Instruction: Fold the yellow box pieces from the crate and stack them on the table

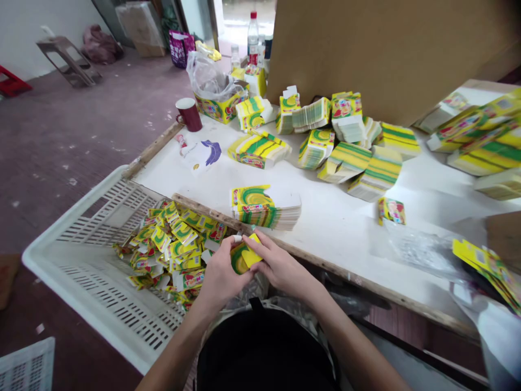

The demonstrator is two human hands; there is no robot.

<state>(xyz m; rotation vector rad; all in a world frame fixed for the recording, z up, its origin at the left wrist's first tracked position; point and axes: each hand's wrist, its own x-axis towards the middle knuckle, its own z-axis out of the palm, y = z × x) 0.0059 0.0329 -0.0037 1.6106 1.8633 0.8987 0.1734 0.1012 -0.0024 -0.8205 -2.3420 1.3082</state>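
Between my two hands, just in front of the table's near edge, is a small yellow and green box (240, 259). My left hand (223, 271) has its fingers wrapped round the left side of the box. On its right side, my right hand (272, 260) pinches a yellow flap with thumb and fingers. A stack of flat printed cartons (268, 209) lies on the white table (325, 228) right beyond my hands. To the left, a white plastic basket (101, 277) holds a heap of small yellow boxes (179, 247).
More carton stacks (345, 157) stretch across the table's back. A maroon mug (189, 115) stands at its far left corner. Farther right lie a small box (391, 210) and clear plastic (423, 250). Cardboard (366, 54) stands behind.
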